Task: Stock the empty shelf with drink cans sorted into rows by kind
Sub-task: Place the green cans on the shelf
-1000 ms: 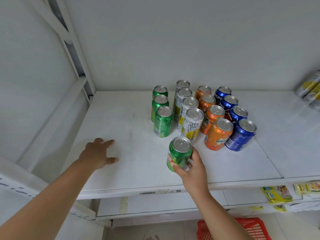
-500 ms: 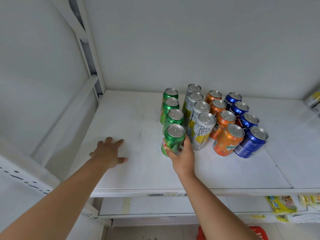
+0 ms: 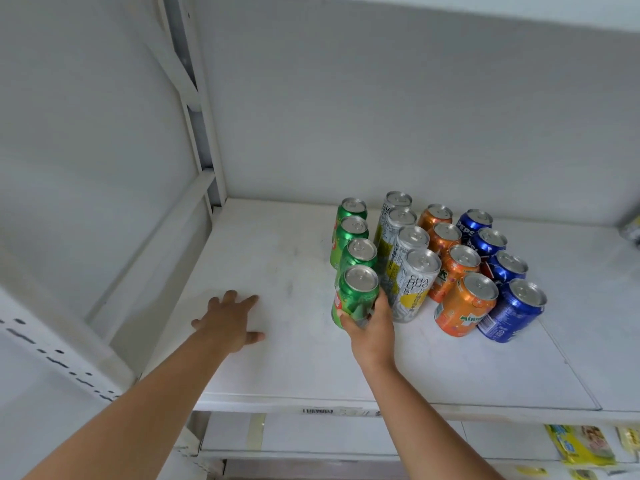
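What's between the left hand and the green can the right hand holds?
Only bare white shelf. In the head view, nothing stands between the left hand, flat on the shelf, and the green can gripped by the right hand.

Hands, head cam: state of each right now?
Left hand: open, fingers spread flat on the shelf.
Right hand: gripping the front green can.

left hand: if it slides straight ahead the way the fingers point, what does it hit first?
Nothing close. The left hand lies flat on the shelf, fingers aimed toward the back wall. That path looks bare, passing left of the green cans, though depth is unclear.
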Demonstrator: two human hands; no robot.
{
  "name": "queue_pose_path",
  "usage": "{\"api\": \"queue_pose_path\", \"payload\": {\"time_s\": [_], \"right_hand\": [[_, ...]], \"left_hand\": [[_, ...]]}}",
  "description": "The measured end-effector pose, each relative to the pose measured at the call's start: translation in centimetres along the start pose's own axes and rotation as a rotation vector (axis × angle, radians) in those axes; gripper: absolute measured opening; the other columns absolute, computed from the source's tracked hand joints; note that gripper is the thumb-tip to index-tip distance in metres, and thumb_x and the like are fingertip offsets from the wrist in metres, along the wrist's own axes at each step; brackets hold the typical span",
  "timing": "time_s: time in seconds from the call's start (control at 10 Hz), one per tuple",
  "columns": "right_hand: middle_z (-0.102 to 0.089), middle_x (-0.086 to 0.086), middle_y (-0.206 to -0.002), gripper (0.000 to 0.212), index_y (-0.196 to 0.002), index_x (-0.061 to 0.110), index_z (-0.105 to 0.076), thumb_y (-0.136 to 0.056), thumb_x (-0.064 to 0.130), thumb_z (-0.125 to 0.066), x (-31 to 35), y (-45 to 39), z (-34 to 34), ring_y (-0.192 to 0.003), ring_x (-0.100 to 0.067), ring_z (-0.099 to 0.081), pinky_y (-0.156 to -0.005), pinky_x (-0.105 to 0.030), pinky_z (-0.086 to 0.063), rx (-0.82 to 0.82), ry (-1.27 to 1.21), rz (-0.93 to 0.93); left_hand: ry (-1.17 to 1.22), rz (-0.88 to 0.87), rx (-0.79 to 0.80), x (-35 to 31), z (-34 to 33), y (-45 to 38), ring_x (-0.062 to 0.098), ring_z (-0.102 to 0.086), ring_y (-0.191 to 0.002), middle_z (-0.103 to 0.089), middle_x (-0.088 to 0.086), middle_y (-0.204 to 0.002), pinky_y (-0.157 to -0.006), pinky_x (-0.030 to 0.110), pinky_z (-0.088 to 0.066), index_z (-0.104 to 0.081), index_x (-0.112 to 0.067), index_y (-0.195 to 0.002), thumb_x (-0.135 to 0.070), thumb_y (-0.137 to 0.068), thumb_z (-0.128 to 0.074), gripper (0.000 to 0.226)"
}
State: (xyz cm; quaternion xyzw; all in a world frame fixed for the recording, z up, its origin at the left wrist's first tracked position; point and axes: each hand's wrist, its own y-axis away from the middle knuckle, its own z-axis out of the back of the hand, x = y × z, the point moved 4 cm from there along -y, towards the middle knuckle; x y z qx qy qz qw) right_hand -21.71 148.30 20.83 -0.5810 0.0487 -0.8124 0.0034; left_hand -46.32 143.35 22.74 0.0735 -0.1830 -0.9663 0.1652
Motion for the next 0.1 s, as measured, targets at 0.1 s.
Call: {"api": "queue_pose_path", "payload": {"time_s": [0.1], "right_hand": [[-0.049, -0.005, -0.138, 0.078, -0.139, 0.011, -0.037, -0.073, 0.013, -0.077, -0.56, 1.36, 0.58, -0.126, -0.022, -0.048, -0.101, -0.027, -0.039, 0.016, 0.064, -0.036]], "left_hand": [[0.02, -0.018, -0.012, 0.33, -0.64, 0.99, 0.027, -0.008, -0.145, -0.003, -0.002, -0.159, -0.108, 0.056, -0.031, -0.009, -0.04, -0.147, -0.056, -0.086, -0.051, 0.076]]}}
